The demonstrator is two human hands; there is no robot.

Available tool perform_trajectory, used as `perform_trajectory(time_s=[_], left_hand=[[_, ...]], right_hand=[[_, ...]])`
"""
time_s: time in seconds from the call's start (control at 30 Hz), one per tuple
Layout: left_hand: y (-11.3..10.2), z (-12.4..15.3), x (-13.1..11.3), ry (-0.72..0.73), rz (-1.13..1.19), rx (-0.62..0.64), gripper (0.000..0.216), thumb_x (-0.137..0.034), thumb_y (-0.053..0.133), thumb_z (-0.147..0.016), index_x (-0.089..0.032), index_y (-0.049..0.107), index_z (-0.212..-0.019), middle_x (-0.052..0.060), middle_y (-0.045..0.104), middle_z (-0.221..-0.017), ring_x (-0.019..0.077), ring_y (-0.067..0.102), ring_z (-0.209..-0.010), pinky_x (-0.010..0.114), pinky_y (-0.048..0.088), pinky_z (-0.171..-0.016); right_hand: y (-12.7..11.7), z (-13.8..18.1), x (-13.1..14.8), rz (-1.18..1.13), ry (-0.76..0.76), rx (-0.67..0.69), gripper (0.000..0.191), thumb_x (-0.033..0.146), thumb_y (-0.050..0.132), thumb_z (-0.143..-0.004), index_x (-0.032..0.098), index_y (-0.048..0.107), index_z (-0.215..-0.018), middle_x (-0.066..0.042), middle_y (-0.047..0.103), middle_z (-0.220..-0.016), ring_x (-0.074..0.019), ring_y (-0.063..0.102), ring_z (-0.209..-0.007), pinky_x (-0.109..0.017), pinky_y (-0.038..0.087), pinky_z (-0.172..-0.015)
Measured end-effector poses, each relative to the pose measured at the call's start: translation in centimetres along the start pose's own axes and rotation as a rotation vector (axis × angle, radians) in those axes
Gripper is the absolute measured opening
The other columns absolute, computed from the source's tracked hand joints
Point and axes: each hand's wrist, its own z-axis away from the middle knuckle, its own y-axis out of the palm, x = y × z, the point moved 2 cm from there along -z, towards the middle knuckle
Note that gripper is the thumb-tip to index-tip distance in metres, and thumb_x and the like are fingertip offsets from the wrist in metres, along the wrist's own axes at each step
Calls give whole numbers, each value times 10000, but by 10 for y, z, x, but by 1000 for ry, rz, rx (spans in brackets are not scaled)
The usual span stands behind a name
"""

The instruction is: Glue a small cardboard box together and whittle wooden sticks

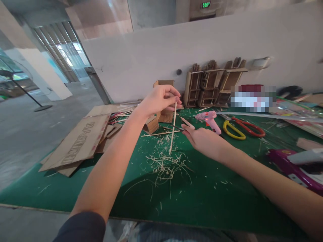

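Note:
My left hand (163, 99) pinches the top of a thin pale wooden stick (173, 129). The stick slants down, its lower end among curly wood shavings (165, 168) on the green tabletop (214, 201). To the right of the stick, my right hand (202, 141) is closed around a knife with a thin dark blade (178, 127). That blade points left and crosses the stick around its middle; whether it touches is unclear. Most of the knife's handle is hidden in my fingers. Another stick (156, 133) lies flat behind the shavings.
A pink glue gun (210, 120) and scissors with yellow and red handles (243, 129) lie to the right. Folded cardboard (78, 144) covers the left side. Brown cardboard structures (214, 85) lean against the wall. A purple device (290, 168) sits at the right edge.

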Motion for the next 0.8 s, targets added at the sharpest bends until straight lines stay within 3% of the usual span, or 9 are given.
perform_trajectory(time_s=[0.17, 0.27, 0.33, 0.4, 0.5, 0.57, 0.73, 0.8], left_hand=[[6, 0, -5, 37, -11, 4, 62, -183, 571, -858, -136, 569, -898, 81, 698, -848, 157, 693, -822, 284, 567, -744], [7, 1, -6, 52, -23, 10, 85, -202, 587, -846, -144, 574, -906, 80, 701, -849, 162, 693, -841, 270, 564, -734], [6, 2, -7, 60, -36, 7, 97, -211, 586, -845, -144, 576, -914, 85, 702, -870, 164, 690, -863, 265, 562, -735], [3, 3, -6, 63, -47, 4, 108, -220, 582, -846, -142, 578, -920, 95, 702, -893, 167, 686, -876, 269, 562, -740], [-3, 5, -5, 47, -50, 18, 127, -236, 588, -843, -141, 582, -926, 104, 703, -908, 170, 684, -882, 274, 563, -749], [-6, 5, -3, 32, -46, 26, 132, -239, 589, -842, -143, 581, -932, 103, 704, -908, 171, 683, -884, 273, 563, -750], [-6, 6, -4, 42, -52, 27, 127, -208, 582, -843, -133, 583, -945, 113, 701, -925, 178, 682, -893, 283, 563, -750], [-3, 6, -6, 44, -59, 34, 122, -200, 578, -846, -130, 587, -945, 115, 701, -925, 178, 682, -893, 284, 561, -752]], right_hand=[[-3, 4, -7, -162, -30, -6, 568, 340, 168, -980, 71, 470, -1379, -180, 709, -861, -236, 646, -600, -345, 414, -516], [3, 8, -3, -172, -155, 30, 531, 310, 203, -974, 85, 521, -1335, -180, 705, -955, -220, 653, -686, -358, 460, -590], [8, 11, 4, -98, -234, 111, 490, 293, 260, -962, 107, 557, -1304, -165, 711, -908, -210, 647, -677, -352, 468, -598], [9, 12, 8, -64, -186, 124, 499, 304, 268, -963, 82, 543, -1315, -156, 705, -768, -213, 631, -589, -335, 442, -532], [-1, 7, 6, 12, -41, -78, 570, 378, 159, -993, 110, 397, -1436, -137, 697, -731, -213, 630, -545, -304, 402, -502], [-5, 3, 2, 45, -2, -135, 584, 398, 134, -994, 126, 372, -1453, -131, 688, -699, -225, 633, -530, -298, 385, -494], [3, 1, -3, -80, -30, -68, 558, 376, 162, -995, 129, 442, -1410, -150, 703, -796, -232, 648, -586, -312, 396, -498], [8, 4, 1, -95, -68, 29, 536, 358, 194, -994, 129, 456, -1401, -155, 709, -843, -220, 651, -617, -317, 418, -526]])
